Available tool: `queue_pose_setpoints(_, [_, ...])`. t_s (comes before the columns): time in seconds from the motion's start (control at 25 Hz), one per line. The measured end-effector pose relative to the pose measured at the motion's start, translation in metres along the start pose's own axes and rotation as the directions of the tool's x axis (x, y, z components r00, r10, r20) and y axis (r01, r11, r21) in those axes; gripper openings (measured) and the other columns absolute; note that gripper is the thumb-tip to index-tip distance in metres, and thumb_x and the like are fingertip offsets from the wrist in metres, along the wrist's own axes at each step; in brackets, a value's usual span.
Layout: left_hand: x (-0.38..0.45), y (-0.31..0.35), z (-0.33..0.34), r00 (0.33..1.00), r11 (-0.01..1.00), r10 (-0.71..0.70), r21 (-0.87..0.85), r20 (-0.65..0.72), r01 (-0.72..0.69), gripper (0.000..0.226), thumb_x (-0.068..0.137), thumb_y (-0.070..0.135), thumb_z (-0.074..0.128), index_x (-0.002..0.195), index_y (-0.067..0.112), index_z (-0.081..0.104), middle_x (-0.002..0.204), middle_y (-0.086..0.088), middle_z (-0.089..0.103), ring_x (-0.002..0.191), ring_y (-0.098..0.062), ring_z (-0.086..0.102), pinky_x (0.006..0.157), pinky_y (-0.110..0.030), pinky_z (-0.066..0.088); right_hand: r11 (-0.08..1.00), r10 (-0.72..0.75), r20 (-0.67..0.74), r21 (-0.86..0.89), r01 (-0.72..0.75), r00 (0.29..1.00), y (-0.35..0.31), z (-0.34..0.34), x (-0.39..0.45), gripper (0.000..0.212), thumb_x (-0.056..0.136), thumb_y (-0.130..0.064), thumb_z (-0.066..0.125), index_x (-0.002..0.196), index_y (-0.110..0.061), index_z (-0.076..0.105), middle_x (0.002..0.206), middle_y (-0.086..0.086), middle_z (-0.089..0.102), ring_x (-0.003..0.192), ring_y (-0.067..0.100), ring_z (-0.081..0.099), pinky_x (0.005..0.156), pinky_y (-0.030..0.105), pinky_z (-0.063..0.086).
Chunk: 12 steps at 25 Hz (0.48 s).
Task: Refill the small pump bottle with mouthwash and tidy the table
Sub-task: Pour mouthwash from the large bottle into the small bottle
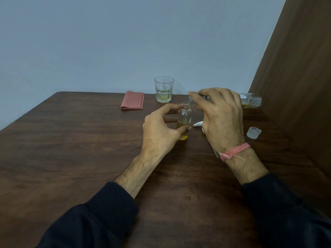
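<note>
Small pump bottle [184, 120] upright mid-tabletop [71, 140], neck open, amber liquid filling only the bottom third. Steadied by left hand [161, 129], thumb and fingers curled around the lower body. Right hand [222, 113] wrapped round the big mouthwash bottle [250, 100], tipped sideways, spout just above the small bottle's neck. Probably light, hard, smooth plastic or glass; slippery if wetted, easily toppled by a bump. Best held low on the body, as now. Loose cap [253, 132] right of the small bottle, white pump head [198, 124] just beside it. Glass [163, 92] and folded pink cloth [132, 102] behind it.
</note>
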<state>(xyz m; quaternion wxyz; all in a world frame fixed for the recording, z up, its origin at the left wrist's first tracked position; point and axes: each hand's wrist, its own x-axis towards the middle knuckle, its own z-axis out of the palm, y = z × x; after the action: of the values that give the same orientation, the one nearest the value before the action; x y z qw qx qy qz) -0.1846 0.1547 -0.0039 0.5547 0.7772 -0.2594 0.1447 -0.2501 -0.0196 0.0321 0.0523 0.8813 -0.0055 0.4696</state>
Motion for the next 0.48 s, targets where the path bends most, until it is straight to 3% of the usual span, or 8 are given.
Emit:
queue_pose_setpoints(0.24, [-0.0007, 0.0013, -0.0004, 1.000, 1.000, -0.003, -0.003, 0.002, 0.003, 0.067, 0.072, 0.032, 0.108, 0.131, 0.038, 0.079, 0.121, 0.022, 0.081, 0.100, 0.009, 0.079, 0.095, -0.019, 0.063, 1.000, 0.000, 0.006, -0.004, 0.000, 1.000, -0.0009, -0.0011, 0.0007, 0.066, 0.084, 0.006, 0.075, 0.144, -0.020, 0.070, 0.130, 0.006, 0.072, 0.122, 0.036, 0.063, 0.106, 0.052, 0.043])
queue_pose_setpoints(0.4, [-0.0010, 0.0018, -0.0008, 1.000, 1.000, -0.017, -0.005, 0.005, 0.017, 0.067, 0.071, 0.033, 0.109, 0.131, 0.039, 0.079, 0.119, 0.023, 0.081, 0.099, 0.011, 0.078, 0.093, -0.015, 0.061, 1.000, 0.002, 0.017, -0.012, -0.002, 1.000, -0.0008, -0.0008, 0.0003, 0.066, 0.085, 0.006, 0.075, 0.145, -0.020, 0.069, 0.132, 0.006, 0.071, 0.124, 0.035, 0.062, 0.107, 0.052, 0.042])
queue_pose_setpoints(0.48, [-0.0013, 0.0019, -0.0005, 1.000, 1.000, -0.016, -0.013, 0.000, 0.016, 0.066, 0.071, 0.033, 0.109, 0.130, 0.039, 0.080, 0.118, 0.023, 0.082, 0.098, 0.011, 0.079, 0.095, -0.020, 0.063, 1.000, 0.003, 0.020, -0.014, -0.003, 1.000, -0.0005, -0.0006, 0.0005, 0.066, 0.085, 0.005, 0.075, 0.146, -0.021, 0.069, 0.132, 0.005, 0.071, 0.124, 0.035, 0.062, 0.107, 0.052, 0.042])
